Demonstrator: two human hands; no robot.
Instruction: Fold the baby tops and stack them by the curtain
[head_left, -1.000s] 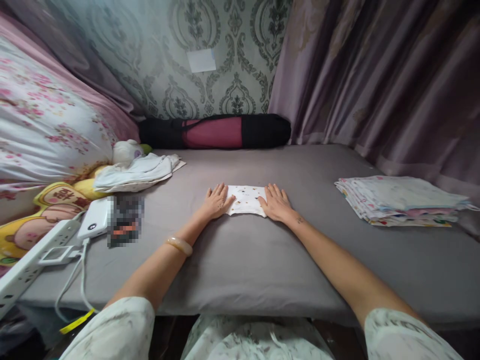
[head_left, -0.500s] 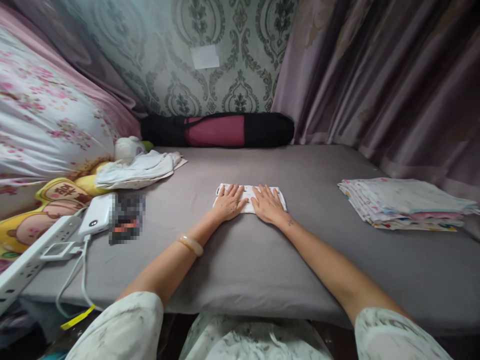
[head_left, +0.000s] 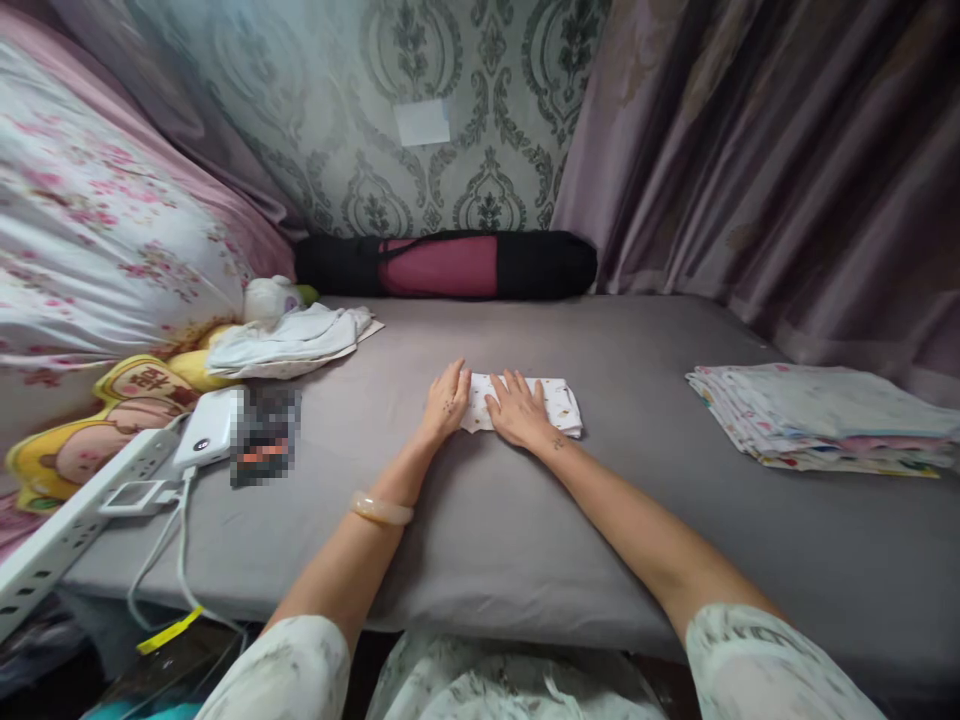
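A small folded white cloth (head_left: 558, 402) with a scattered tiny print lies on the grey bed sheet in the middle of the head view. My right hand (head_left: 517, 410) rests flat on it, fingers spread. Against the cloth's left end stands my left hand (head_left: 446, 402), turned on its side with the fingers stretched out. Its palm and the part of the cloth beside it are hidden.
To the right is a stack of folded cloths (head_left: 825, 415). At left lie a crumpled pale cloth (head_left: 300, 340), a white power bank (head_left: 210, 428) with cables and a power strip (head_left: 67, 525). A black and maroon roll bag (head_left: 442, 265) lies against the wall.
My left hand has gone from lying flat on the cloth to standing sideways at its left end. My right hand has stayed flat on the cloth. The view has shifted slightly.
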